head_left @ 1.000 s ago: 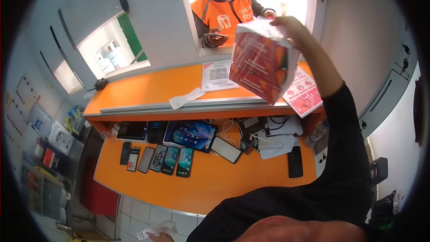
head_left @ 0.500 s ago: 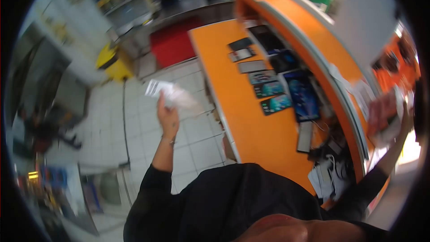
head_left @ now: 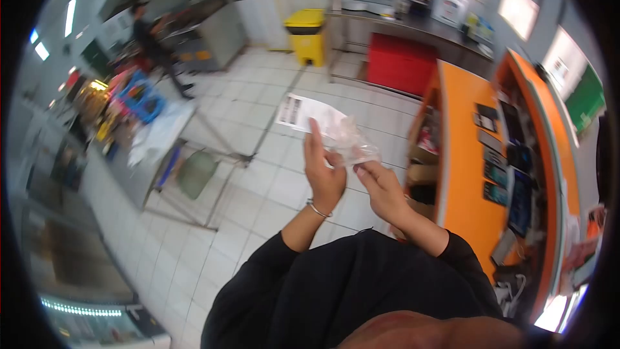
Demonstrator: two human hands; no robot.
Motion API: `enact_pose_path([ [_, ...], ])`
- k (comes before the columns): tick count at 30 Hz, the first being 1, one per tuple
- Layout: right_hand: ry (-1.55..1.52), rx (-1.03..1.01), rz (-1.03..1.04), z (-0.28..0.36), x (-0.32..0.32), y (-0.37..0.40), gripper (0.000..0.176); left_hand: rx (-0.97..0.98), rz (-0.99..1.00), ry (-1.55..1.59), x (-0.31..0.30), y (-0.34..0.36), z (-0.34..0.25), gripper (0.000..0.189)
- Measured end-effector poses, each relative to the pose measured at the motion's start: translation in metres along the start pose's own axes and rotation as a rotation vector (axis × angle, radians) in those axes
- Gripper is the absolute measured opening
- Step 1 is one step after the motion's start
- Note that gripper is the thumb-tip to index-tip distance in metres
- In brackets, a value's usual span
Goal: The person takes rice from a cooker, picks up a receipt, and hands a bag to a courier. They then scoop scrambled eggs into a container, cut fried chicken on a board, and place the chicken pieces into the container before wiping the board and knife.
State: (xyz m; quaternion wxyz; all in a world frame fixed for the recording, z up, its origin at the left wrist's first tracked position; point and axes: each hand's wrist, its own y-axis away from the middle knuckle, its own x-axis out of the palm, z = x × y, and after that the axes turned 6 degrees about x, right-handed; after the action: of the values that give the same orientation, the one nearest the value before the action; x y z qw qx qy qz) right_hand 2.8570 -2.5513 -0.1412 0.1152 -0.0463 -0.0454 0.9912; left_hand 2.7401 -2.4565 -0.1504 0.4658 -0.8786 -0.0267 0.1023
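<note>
Receipt (head_left: 302, 111) now held by both hands; red bag gone.

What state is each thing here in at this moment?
receipt: unfolded, held up in left hand.
plastic bag: crumpled, pinched by right hand.
yellow bin: upright, lid shut.
phones: flat on orange counter, some screens lit.

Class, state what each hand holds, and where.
Left hand: paper receipt and clear plastic bag, at their lower ends. Right hand pinches the bag's lower edge.
</note>
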Motion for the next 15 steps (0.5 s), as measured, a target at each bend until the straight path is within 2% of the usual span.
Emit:
enact_pose_path([
  [2, -0.447, 0.076, 0.008, -0.010, 0.088, -0.016, 0.028, 0.103, -0.036, -0.099, -0.079, 0.010, 0.015, 0.081],
  [5, -0.677, 0.008, 0.088, 0.003, 0.207, -0.016, 0.043, -0.034, -0.026, -0.209, -0.198, 0.041, 0.026, 0.080],
  [8, -1.205, 0.376, 0.932, -0.013, 0.290, -0.025, 0.063, 0.022, -0.043, -0.459, -0.281, 0.059, 0.043, 0.081],
  [11, -1.063, 0.671, 0.783, 0.011, 0.378, -0.004, 0.073, 0.045, -0.056, -0.666, -0.364, 0.074, 0.060, 0.081],
  [12, -1.152, 0.637, 0.811, 0.012, 0.399, -0.004, 0.057, 0.044, -0.066, -0.720, -0.385, 0.077, 0.062, 0.081],
  [15, -0.692, 0.146, 0.644, -0.020, 0.471, -0.017, 0.041, -0.027, -0.087, -0.800, -0.432, 0.088, 0.087, 0.079],
])
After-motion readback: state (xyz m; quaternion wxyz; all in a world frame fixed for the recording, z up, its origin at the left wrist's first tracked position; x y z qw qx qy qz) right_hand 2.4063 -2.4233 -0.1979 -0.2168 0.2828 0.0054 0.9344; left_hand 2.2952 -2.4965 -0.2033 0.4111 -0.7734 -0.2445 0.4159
